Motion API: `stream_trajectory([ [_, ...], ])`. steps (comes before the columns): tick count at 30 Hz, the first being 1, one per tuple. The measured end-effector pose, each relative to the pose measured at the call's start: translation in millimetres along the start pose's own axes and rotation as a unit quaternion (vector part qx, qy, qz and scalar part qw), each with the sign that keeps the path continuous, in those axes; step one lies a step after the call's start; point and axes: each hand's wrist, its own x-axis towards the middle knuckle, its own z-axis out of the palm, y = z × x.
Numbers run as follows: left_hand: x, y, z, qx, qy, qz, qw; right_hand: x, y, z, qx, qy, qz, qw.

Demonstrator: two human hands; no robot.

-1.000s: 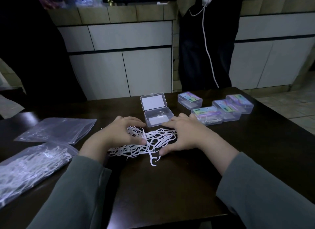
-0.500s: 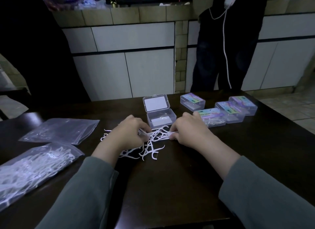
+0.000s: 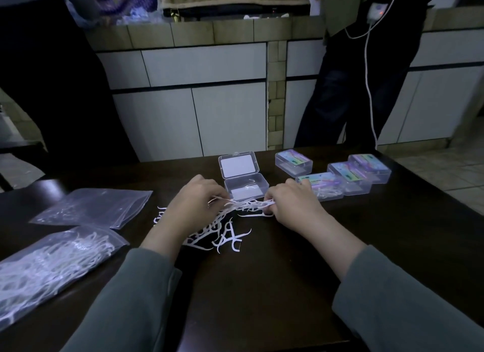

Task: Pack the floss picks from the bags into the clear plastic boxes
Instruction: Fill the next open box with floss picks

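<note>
Your left hand (image 3: pixel 195 203) and right hand (image 3: pixel 289 203) each have the fingers curled round one end of a bunch of thin white plastic floss picks (image 3: pixel 242 204), held between them just above the dark brown wooden table (image 3: pixel 262 299) and right in front of the open clear plastic box with its hinged lid tipped back (image 3: pixel 246 188); that box looks nearly empty, with one pick or so inside. More loose white picks (image 3: pixel 222 236) lie scattered on the table under and behind your left wrist.

To do this step well, square the bunch first; tap the ends level so all picks run one way, or they will not lie flat in the box. Keep the pinch firm but light; these picks are slippery and springy, and stragglers will likely drop. Lower the bunch lengthwise into the tray, not across it; release the right end first, then slide the left fingers out.

The full clear zip bag of picks (image 3: pixel 49 265) waits at your left, a flat emptier bag (image 3: pixel 91 207) beyond it; four closed clear boxes with pastel labels (image 3: pixel 348 173) sit to the right, so mind your right elbow.
</note>
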Motion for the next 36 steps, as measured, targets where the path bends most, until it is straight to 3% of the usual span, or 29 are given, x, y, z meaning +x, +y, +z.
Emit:
stream_trajectory([
  [10,-1.8,4.5,-3.0,-0.130,0.128,-0.046,0.982,-0.5,13.0,-8.0,0.072,0.116,0.003,0.991],
  [23,9.5,15.5,1.7,-0.301,0.211,-0.083,0.926,6.2,17.6,-9.1,0.169,0.173,-0.016,0.970],
  [31,32.4,16.9,17.4,-0.350,0.258,-0.129,0.891,35.8,12.1,-15.0,0.090,0.188,-0.010,0.978],
  [36,41.1,6.7,26.4,-0.367,0.276,-0.148,0.876,58.8,8.6,-13.5,0.063,0.156,-0.008,0.986],
])
